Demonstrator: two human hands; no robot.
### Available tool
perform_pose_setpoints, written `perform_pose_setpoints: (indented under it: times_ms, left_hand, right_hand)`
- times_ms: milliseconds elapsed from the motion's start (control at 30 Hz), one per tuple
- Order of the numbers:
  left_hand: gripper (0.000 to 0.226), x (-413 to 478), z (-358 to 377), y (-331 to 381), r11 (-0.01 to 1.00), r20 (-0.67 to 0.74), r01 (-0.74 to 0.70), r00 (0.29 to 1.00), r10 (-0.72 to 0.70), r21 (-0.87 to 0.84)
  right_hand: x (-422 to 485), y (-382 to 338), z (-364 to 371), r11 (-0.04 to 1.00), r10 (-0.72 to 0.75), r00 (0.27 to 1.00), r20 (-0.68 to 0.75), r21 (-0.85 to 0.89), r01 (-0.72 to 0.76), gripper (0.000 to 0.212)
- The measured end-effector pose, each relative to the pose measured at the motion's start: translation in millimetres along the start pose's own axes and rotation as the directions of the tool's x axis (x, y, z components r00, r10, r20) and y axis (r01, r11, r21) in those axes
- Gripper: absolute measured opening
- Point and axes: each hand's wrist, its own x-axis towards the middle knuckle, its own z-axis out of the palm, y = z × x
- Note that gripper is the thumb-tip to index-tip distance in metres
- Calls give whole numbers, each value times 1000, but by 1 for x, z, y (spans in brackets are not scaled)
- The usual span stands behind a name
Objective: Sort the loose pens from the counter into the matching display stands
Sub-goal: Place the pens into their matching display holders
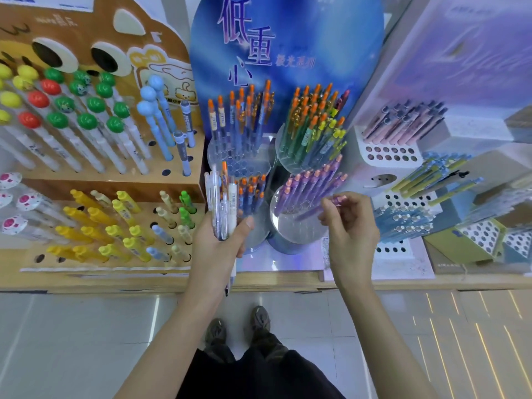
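Note:
My left hand (220, 243) grips a bunch of loose pens (221, 203), mostly clear and white with one orange-tipped, held upright in front of the blue display. My right hand (349, 228) pinches a purple pen (322, 208) by its pink top; the pen slants down into the clear round stand (296, 226) that holds several matching purple pens (309, 188). Beside it stand clear round holders of orange-topped blue pens (250, 194) and, behind, more orange-topped pens (241, 116) and green-yellow ones (316, 125).
A brown cartoon stand (109, 174) on the left carries ball-topped pens above and yellow pens (95, 226) below. White perforated stands (403, 197) on the right hold pink-grey and blue pens. The wooden counter edge (273, 283) runs below; my shoes (239, 329) are on the tiled floor.

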Motion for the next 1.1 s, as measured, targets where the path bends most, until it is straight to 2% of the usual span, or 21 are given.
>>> perform_pose_setpoints:
  times_ms: [133, 400, 667, 800, 900, 1000, 1100]
  left_hand:
    - [12, 3, 6, -1, 1000, -38, 6, 999, -6, 8]
    - [18, 4, 7, 1, 999, -74, 7, 997, -10, -32]
    - [13, 6, 8, 4, 999, -83, -2, 997, -3, -49]
    - [12, 7, 6, 4, 998, -89, -1, 996, -4, -65]
    - [13, 7, 4, 3, 997, -90, -1, 996, -5, -73]
    - [16, 8, 2, 3, 998, -77, -10, 997, 4, -68]
    - [19, 9, 1, 4, 998, -65, -17, 998, 13, -56]
  right_hand:
    - [13, -2, 5, 1000, 25, 1000, -9, 13, -25, 25]
    - [22, -12, 12, 998, -12, 1000, -15, 58, 13, 29]
    - [22, -15, 22, 998, 8, 1000, 12, -59, -7, 34]
    - [21, -19, 31, 996, -39, 997, 60, -78, 44, 31]
    - [15, -16, 32, 988, -76, 992, 102, -123, 89, 19]
    - [10, -13, 27, 996, -20, 993, 113, -80, 29, 17]
    - [8, -13, 24, 999, 19, 989, 146, -52, -11, 30]
